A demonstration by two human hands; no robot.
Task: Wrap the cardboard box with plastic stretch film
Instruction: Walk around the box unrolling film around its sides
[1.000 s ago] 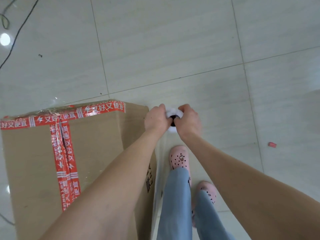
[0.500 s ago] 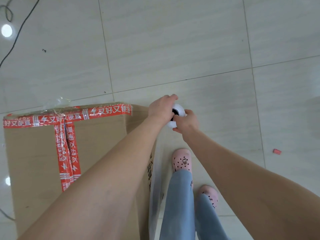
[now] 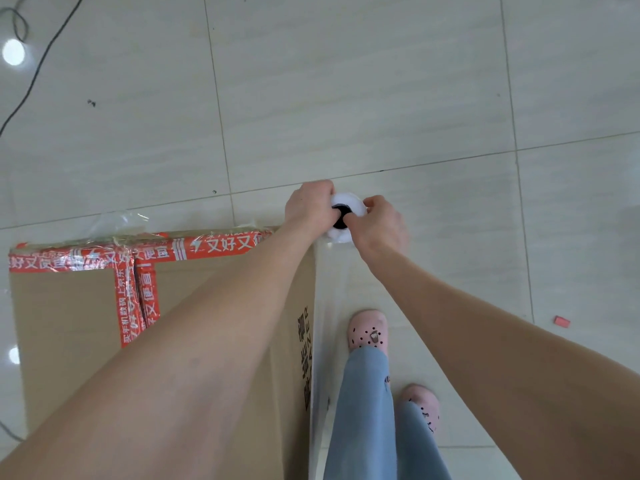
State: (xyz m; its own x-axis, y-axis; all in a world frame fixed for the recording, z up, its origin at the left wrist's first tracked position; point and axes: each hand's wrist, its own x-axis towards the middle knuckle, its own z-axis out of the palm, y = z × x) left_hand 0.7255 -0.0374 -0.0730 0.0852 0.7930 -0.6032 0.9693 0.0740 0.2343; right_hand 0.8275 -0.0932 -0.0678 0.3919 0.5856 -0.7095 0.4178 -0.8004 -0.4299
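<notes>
Both bare arms are extending forward and down, the forearms converging. The left hand (image 3: 310,210) is curling its fingers around the left side of the white roll of plastic stretch film (image 3: 356,204), knuckles facing up. The right hand (image 3: 379,230) is gripping the roll's right side, one digit lying at its dark core. The hands are nearly touching.
</notes>
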